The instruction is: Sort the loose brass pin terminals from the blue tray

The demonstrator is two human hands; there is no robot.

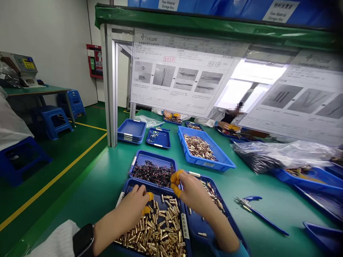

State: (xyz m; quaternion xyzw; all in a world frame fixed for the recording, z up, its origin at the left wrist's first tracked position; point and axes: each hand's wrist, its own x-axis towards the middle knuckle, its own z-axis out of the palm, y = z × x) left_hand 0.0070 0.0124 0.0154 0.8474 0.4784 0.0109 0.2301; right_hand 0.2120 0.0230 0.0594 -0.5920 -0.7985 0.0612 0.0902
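Observation:
My left hand point(135, 205) is over a blue tray point(128, 185) of loose brass tubes point(158, 232), with orange covers on the thumb and a finger. Those two tips are apart among the tubes, and I see nothing held between them. My right hand point(194, 191) is raised at the corner where the trays meet, its orange-covered fingertips curled together. Whatever they pinch is too small or hidden to make out. Just left of them, a blue tray point(146, 156) holds short dark wires point(154, 174). Under my right forearm lies another tray point(227, 217) with metal-ended pieces point(214, 194).
Blue-handled cutters point(257, 210) lie on the green table to the right. Behind the trays stands a blue bin point(222, 160) of copper-coloured parts. Stacked trays point(131, 130) and a plastic bag point(284, 155) sit farther off. Other people's hands point(229, 126) work across the table.

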